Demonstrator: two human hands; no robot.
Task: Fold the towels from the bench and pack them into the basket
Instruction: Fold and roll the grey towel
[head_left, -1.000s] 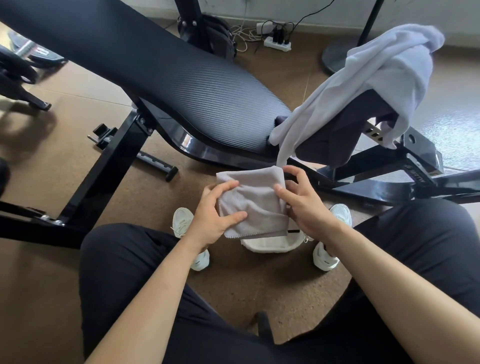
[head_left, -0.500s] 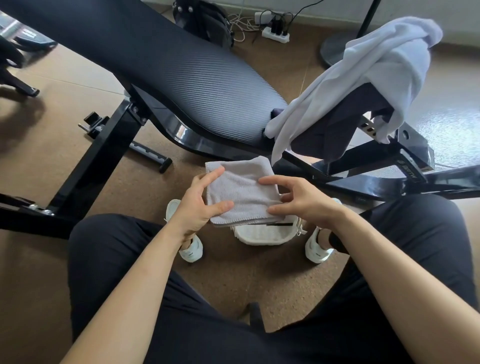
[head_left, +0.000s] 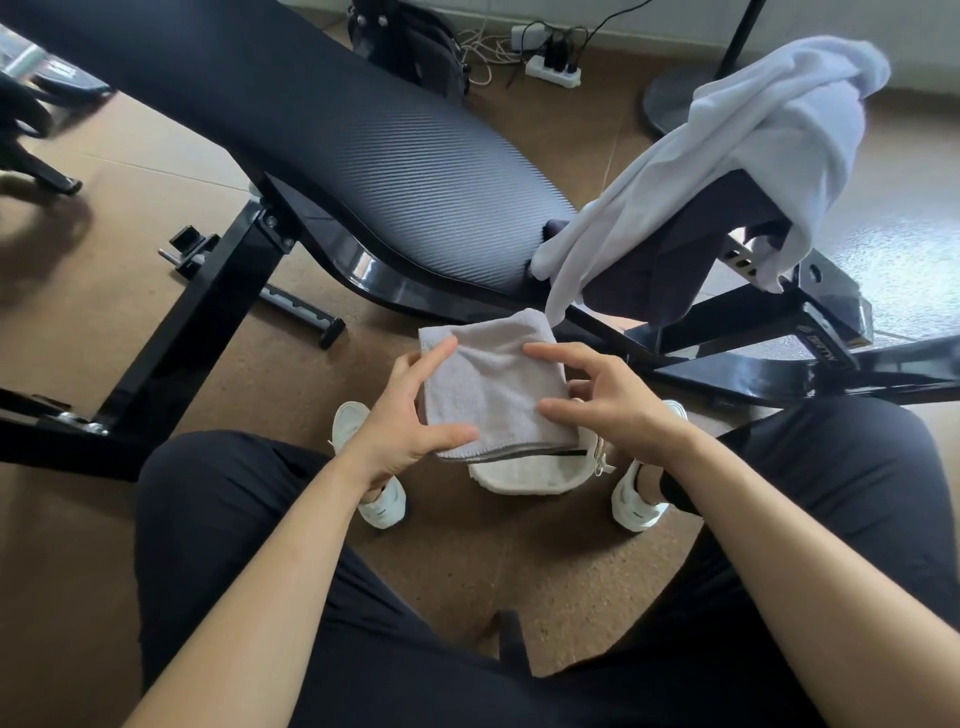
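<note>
A folded grey towel lies flat just above a small white basket that stands on the floor between my feet. My left hand grips the towel's left edge, thumb on top near the front corner. My right hand rests on its right side with the fingers spread over the top. Most of the basket is hidden under the towel. A white towel hangs over the raised right end of the black bench, and a dark cloth hangs beneath it.
The bench's black frame legs run across the floor to the left and right of the basket. My white shoes flank the basket. A power strip with cables and a fan base sit behind the bench.
The towel has tipped from hanging upright to lying flat over the basket. My right hand has moved from pinching its edge to resting spread on top.
</note>
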